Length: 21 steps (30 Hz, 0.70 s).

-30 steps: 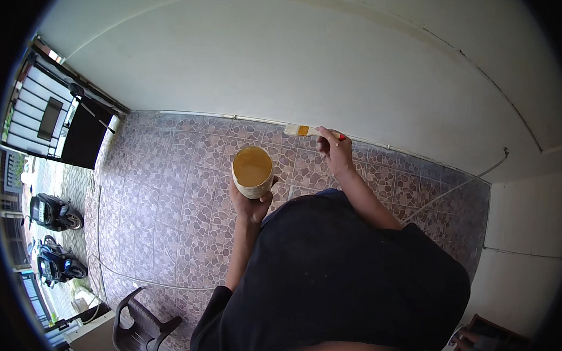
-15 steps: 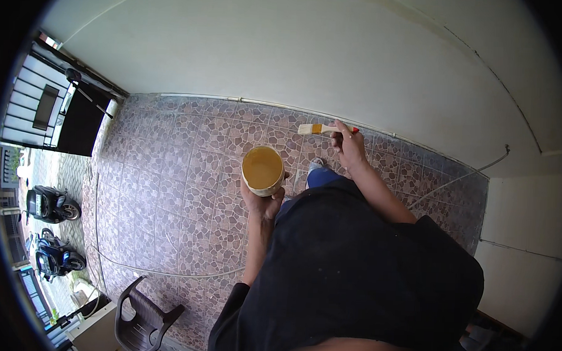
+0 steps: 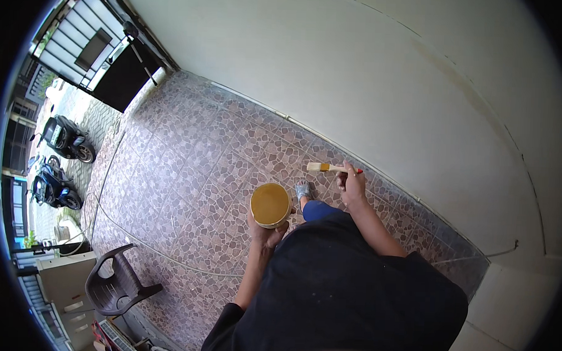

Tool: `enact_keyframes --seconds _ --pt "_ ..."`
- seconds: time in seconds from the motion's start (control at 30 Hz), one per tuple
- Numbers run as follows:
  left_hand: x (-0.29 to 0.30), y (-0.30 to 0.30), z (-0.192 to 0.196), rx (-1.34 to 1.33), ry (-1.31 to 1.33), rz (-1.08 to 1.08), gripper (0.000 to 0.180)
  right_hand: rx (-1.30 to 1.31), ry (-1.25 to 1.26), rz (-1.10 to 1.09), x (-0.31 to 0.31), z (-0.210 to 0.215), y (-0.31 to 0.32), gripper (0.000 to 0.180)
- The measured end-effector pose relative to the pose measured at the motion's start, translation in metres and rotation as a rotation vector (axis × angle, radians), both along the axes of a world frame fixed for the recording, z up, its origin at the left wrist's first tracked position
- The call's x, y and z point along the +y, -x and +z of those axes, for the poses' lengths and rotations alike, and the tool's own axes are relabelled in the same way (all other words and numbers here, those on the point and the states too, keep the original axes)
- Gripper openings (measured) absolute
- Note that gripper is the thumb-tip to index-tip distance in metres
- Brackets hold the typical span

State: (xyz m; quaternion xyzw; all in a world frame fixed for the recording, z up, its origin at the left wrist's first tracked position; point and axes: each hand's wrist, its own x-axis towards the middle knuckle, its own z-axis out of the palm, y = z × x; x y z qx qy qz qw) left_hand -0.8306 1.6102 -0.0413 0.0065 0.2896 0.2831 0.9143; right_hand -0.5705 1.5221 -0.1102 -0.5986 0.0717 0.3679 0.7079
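My left hand (image 3: 268,232) is wrapped round a small round tub of yellow-brown paint (image 3: 270,205), held up in front of my body with its open top showing. To the right and a little farther off, my right hand (image 3: 353,185) grips a paintbrush (image 3: 326,168) by its red-tipped handle. The brush lies level, its pale bristles pointing left. A gap separates the bristles from the tub, and the brush is also apart from the wall (image 3: 383,86).
Patterned tiles cover the floor (image 3: 200,191), with a thin pipe (image 3: 289,118) along the wall's foot. A hose (image 3: 160,255) crosses the tiles. A brown plastic chair (image 3: 119,281) stands at lower left. Beyond are a gate (image 3: 99,51) and two motorbikes (image 3: 55,183).
My view has turned, so the wall now slants down to the right. The tub and the brush appear lower in the picture, both still held. My foot shows more fully.
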Motion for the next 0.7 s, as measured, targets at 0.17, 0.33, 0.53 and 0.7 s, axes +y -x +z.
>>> enact_keyframes --seconds 0.17,0.33,0.53,0.7 --pt "0.047 -0.006 0.009 -0.121 -0.101 0.076 0.062 -0.021 -0.042 0.133 0.076 0.007 -0.012 0.029" --pt "0.09 -0.02 0.013 -0.166 -0.136 0.155 0.058 -0.199 -0.008 0.248 0.143 -0.001 -0.03 0.027" --pt "0.125 -0.014 0.001 -0.278 -0.205 0.214 0.063 -0.159 0.031 0.32 0.216 -0.011 -0.046 0.029" --pt "0.146 0.005 -0.001 -0.269 -0.179 0.254 0.06 -0.203 0.01 0.369 0.261 0.0 -0.024 0.029"
